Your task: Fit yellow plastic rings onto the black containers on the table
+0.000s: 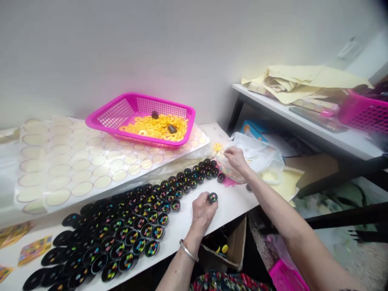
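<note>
My left hand (202,211), with a silver bangle at the wrist, holds a small round black cup (213,197) with coloured bits inside. The cup is just above the white table (194,238). Farther out, my right hand (235,158) is closed in a pinch beside a clear plastic bag (257,149); what lies between its fingertips is too small to make out. Close to those fingers is a small heap of yellow pieces (217,147). Many similar black cups (140,223) with colourful bits stand in packed rows to the left.
A pink basket (141,139) of yellow rings rests on sheets of round stickers (100,159) along the wall. At the right, a raised shelf (303,115) carries yellow paper and another pink basket (363,109). An open cardboard box (236,252) sits below the table edge.
</note>
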`<control>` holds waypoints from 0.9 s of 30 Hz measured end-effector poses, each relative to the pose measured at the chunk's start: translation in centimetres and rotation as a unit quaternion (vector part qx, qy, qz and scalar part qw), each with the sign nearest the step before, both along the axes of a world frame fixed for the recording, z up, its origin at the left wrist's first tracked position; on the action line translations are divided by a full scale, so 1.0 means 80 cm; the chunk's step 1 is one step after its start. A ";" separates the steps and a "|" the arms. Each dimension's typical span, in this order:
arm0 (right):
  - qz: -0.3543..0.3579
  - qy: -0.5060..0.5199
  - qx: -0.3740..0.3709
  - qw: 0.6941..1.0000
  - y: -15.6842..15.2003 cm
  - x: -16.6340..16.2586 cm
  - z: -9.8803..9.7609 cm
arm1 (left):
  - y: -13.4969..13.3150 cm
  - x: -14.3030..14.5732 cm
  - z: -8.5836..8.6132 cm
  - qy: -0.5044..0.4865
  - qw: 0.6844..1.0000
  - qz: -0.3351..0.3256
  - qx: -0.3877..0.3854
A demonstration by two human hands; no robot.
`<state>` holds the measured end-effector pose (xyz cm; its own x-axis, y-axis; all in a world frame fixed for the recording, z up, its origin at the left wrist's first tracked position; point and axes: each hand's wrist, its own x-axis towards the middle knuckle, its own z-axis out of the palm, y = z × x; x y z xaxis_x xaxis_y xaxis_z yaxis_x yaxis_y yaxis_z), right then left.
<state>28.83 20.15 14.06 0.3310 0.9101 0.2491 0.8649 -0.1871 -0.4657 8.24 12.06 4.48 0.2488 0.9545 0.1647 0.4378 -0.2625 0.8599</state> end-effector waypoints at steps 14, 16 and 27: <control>-0.040 -0.001 -0.092 0.995 0.091 -0.012 -0.025 | 0.002 -0.001 0.000 0.010 1.000 -0.022 0.017; -0.036 0.025 -0.077 0.996 0.085 -0.007 -0.026 | 0.002 -0.001 -0.001 0.011 1.000 -0.023 0.017; 0.036 0.345 0.085 0.934 -0.047 -0.001 -0.016 | 0.000 0.002 0.004 0.005 1.000 -0.007 0.019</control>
